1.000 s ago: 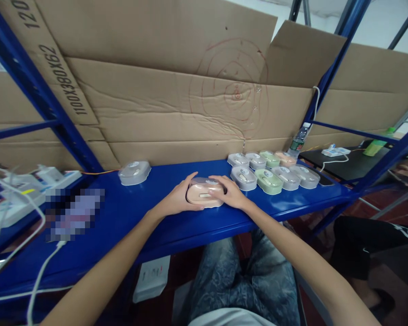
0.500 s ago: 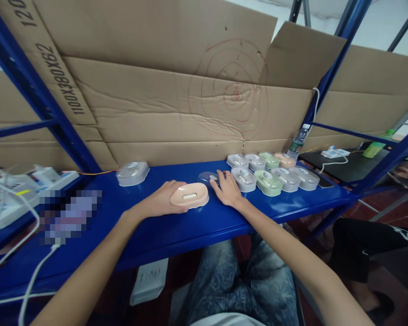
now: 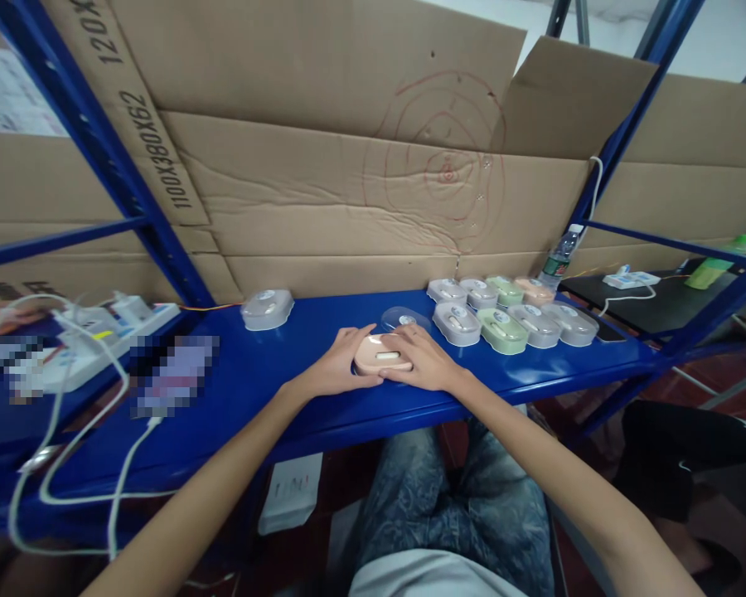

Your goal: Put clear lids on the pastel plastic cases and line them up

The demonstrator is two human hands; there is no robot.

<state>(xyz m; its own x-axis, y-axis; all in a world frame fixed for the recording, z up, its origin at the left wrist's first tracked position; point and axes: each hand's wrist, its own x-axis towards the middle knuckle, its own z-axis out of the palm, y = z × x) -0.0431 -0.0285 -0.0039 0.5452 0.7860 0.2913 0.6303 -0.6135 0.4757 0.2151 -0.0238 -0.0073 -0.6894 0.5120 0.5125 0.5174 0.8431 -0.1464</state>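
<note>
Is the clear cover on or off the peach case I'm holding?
Off: the clear cover lies on the blue surface, just beyond the peach case.

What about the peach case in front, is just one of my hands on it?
No, your left hand and right hand both hold the peach case from opposite sides.

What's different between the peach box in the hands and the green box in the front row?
The left hand and right hand hold the peach box; neither touches the green box. The peach box's top is bare; the green box sits under a clear cover. Both are rounded and oblong.
</note>
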